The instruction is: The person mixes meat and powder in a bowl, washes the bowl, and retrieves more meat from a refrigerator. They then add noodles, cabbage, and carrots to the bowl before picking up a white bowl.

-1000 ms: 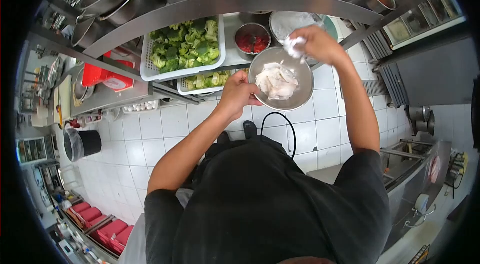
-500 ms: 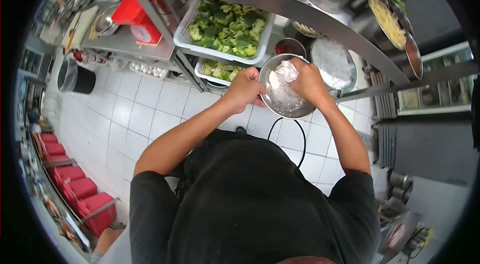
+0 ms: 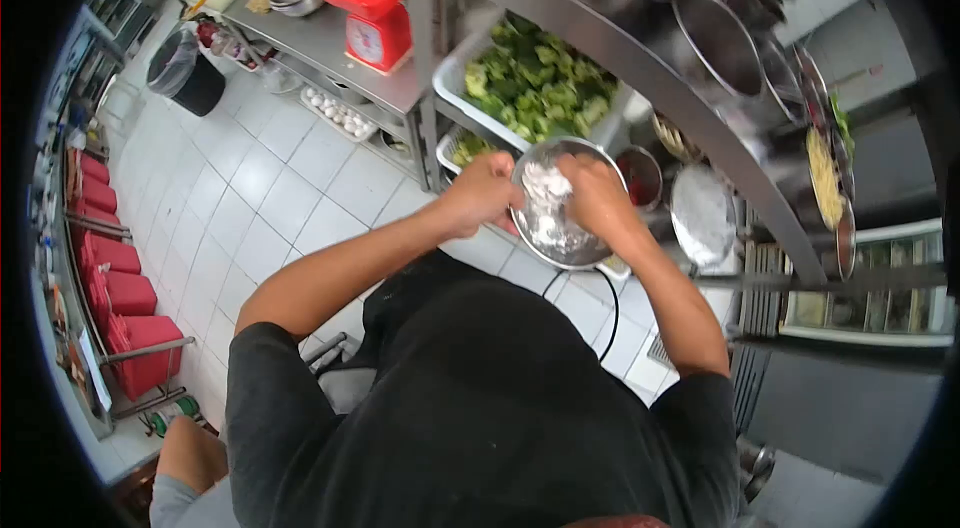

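A steel mixing bowl [image 3: 551, 258] is tilted in front of me, with white, flour-coated food [image 3: 546, 184] inside it. My left hand [image 3: 484, 196] is closed on the bowl's left rim, fingers partly behind the wall. Inside the bowl, my right hand [image 3: 597, 194] is closed with bent fingers against the white-coated food; its fingertips are partly hidden. What the pieces are under the coating I cannot make out.
A white basket of broccoli [image 3: 540, 83] sits on the rack behind the bowl. Tubs stand to its right, one with whitish contents [image 3: 703, 215]. A red scale [image 3: 372, 33] is on the left counter, eggs [image 3: 338, 115] below. A person's bare leg [image 3: 190, 448] shows at lower left.
My view has turned, so the rack and counter sit further right. The white pieces lie lower in the bowl, and my right hand has shifted deeper over them. My left hand still grips the rim.
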Available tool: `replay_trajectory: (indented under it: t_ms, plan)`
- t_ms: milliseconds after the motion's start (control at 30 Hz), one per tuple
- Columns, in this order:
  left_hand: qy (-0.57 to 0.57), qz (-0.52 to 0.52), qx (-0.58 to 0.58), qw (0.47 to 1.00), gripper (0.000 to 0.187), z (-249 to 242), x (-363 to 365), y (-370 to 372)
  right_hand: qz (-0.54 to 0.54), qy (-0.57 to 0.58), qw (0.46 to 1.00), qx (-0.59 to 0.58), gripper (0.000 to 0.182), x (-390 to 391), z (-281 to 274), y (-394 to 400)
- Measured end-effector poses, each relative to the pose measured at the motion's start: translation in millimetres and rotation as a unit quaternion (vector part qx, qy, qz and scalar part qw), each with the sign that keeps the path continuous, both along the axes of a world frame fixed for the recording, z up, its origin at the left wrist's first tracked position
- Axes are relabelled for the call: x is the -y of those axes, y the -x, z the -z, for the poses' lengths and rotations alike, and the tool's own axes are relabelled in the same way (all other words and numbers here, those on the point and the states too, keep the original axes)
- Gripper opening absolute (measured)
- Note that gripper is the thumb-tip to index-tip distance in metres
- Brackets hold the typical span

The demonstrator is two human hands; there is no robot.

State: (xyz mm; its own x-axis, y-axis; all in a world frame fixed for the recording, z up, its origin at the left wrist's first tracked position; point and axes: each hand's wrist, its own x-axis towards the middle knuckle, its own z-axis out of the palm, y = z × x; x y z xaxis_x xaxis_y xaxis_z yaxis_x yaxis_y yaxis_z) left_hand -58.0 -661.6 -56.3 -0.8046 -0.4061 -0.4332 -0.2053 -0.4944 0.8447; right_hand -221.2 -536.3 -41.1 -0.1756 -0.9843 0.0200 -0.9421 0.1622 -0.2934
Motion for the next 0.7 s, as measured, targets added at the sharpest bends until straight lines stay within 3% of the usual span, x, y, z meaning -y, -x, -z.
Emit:
replay_trajectory:
  t_ms: [100, 267, 367, 400, 500, 533, 633, 700]
  plan:
    - [-0.008, -0.027, 0.000, 1.000, 0.022, 0, 19, -15, 0.030, 0.059, 0.997, -0.026, 0.029, 27, -9, -15]
    - [-0.010, -0.017, -0.022, 1.000, 0.024, -9, 63, -36, -0.037, -0.029, 0.999, 0.004, 0.061, 52, -37, -57]
    - [0.024, 0.017, -0.028, 0.999, 0.024, -12, 96, -53, 0.062, -0.051, 0.996, 0.048, 0.066, 78, -55, -74]
    - [0.026, 0.026, -0.031, 0.999, 0.023, -20, 104, -58, 0.126, -0.012, 0.992, -0.028, 0.057, 86, -48, -90]
    - [0.077, 0.075, -0.010, 0.994, 0.021, -11, 129, -68, 0.162, -0.049, 0.984, 0.061, 0.046, 122, -33, -109]
    - [0.069, 0.092, -0.006, 0.993, 0.022, -5, 136, -71, 0.155, 0.006, 0.987, 0.038, 0.039, 130, -26, -112]
    - [0.062, 0.112, -0.008, 0.992, 0.022, 4, 149, -78, 0.203, 0.084, 0.975, 0.004, 0.036, 141, -10, -115]
    - [0.085, 0.115, -0.010, 0.990, 0.023, 5, 154, -79, 0.234, 0.069, 0.969, 0.035, 0.039, 137, -19, -135]
